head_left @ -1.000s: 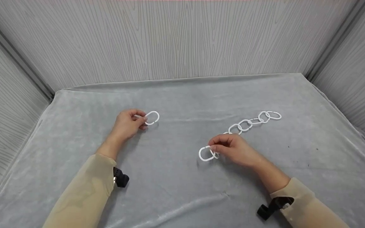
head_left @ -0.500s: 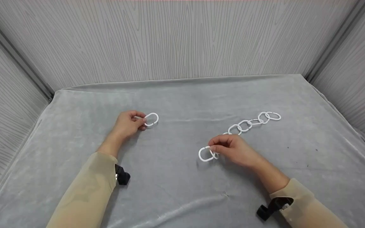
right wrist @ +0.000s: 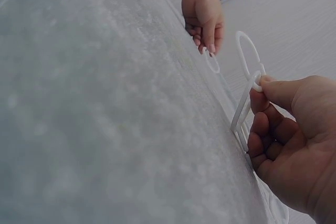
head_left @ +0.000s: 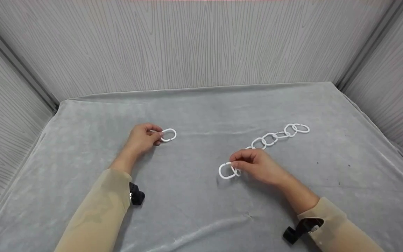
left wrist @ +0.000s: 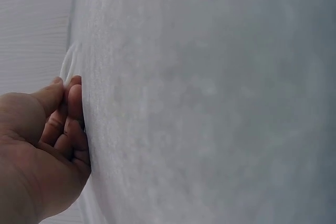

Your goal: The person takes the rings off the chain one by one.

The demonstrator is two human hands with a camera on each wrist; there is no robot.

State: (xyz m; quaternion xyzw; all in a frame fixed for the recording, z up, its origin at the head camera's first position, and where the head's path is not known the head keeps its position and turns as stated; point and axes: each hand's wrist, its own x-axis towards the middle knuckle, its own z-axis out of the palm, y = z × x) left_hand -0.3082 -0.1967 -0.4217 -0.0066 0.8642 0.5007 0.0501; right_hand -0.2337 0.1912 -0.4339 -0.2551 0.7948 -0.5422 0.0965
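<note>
Between thumb and fingers, my left hand (head_left: 142, 138) pinches a loose white plastic link (head_left: 169, 135) just above the cloth, left of the middle in the head view. An oval shape with a small gap in its side marks the link. Nearer and to the right, my right hand (head_left: 261, 166) pinches the near end of a white plastic chain (head_left: 269, 139). Its end link (right wrist: 247, 51) is raised off the cloth in the right wrist view. From behind the hand the chain runs to the far right along the cloth. My right fingers hide part of it.
A grey cloth (head_left: 194, 203) with creases covers the table. Wood-patterned panels (head_left: 194, 42) stand behind it and at both sides. Small dark specks lie on the cloth at the right.
The loose link in my left hand has tipped lower toward the cloth, and that hand has shifted slightly to the right. My right hand and the chain stay nearly still.
</note>
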